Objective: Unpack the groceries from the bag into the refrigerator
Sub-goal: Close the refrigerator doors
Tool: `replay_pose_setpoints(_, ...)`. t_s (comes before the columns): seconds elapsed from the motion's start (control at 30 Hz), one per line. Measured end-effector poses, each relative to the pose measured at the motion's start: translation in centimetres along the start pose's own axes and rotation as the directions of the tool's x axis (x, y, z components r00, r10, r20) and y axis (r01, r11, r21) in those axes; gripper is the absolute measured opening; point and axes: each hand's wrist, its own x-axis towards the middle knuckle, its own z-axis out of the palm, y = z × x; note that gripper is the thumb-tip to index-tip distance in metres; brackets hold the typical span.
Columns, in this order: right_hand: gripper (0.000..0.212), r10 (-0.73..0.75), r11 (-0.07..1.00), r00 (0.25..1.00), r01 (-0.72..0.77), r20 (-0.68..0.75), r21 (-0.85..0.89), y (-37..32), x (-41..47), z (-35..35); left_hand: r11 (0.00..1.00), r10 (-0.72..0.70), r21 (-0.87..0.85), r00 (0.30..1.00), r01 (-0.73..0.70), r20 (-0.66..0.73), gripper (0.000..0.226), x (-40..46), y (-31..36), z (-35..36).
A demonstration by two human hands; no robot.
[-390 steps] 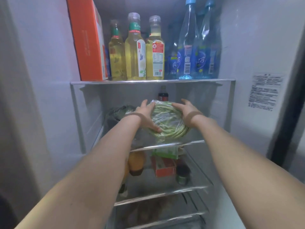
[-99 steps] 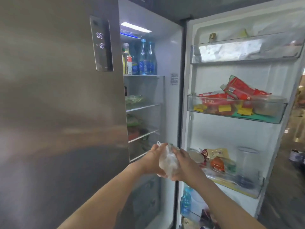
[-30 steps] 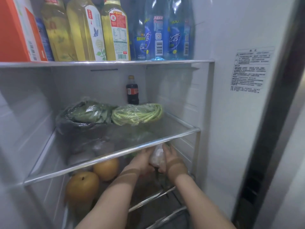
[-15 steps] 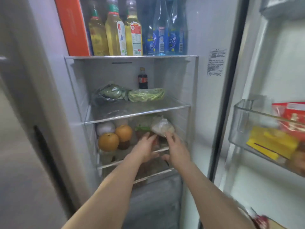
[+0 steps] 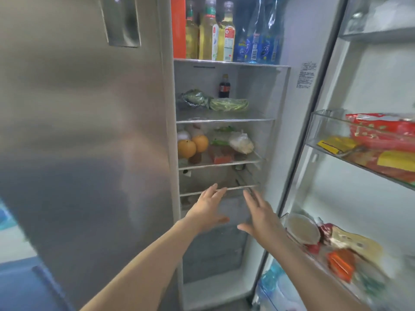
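Two bare hands hang in front of the open refrigerator (image 5: 298,135), and neither holds anything: the left hand (image 5: 207,211) has its fingers spread and apart, level with the lowest shelf edge, and the right hand (image 5: 261,217) beside it is likewise spread and empty. In this one head view, the latest item to judge by, a white plastic bag of food (image 5: 241,143), lies on the third shelf at the right, near a red box (image 5: 223,157) and across from two orange-yellow fruits (image 5: 193,144) at the left. One shelf up sit a bundle of green beans (image 5: 229,104) and a dark bag of greens (image 5: 194,99), with a small cola bottle (image 5: 224,86) behind them. Oil bottles (image 5: 210,30) and blue water bottles (image 5: 258,34) fill the top shelf next to an orange carton (image 5: 178,25). The door bins (image 5: 325,122) at the right carry red and yellow packets. The grocery bag itself is out of sight, so how much is left cannot be told; judging by the empty hands, several things are already stored and the next item is yet to be fetched.
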Motion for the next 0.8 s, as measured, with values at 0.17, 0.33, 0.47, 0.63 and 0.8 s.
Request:
replay_pose_setpoints(0.17,0.103,-0.049,0.999,0.998,0.049,0.026,-0.009,-7.3,-4.3,1.9,1.000,-0.004,0.021,0.999,0.005,-0.035,0.091,-8.9,-3.3,-1.7)
replay_pose_setpoints(0.33,0.098,-0.149,0.988,0.986,0.145,0.078,0.058,-20.4,-8.3,5.4,0.989,-0.142,0.032,0.987,0.145,-0.079,0.092,-21.1,-11.8,-6.1)
replay_pose_setpoints(0.47,0.098,-0.258,0.963,0.957,0.243,0.135,0.119,-33.0,-11.7,9.6,0.955,-0.282,0.058,0.952,0.290,-0.117,0.091,-32.6,-20.6,-10.3)
replay_pose_setpoints(0.63,0.097,-0.440,0.894,0.868,0.402,0.228,0.197,-48.4,-15.2,14.5,0.878,-0.454,0.072,0.872,0.472,-0.185,0.091,-47.1,-30.1,-15.9)
replay_pose_setpoints(0.8,0.098,-0.594,0.804,0.736,0.537,0.324,0.255,-61.9,-17.7,18.0,0.763,-0.611,0.049,0.743,0.645,-0.273,0.092,-59.1,-37.4,-19.8)
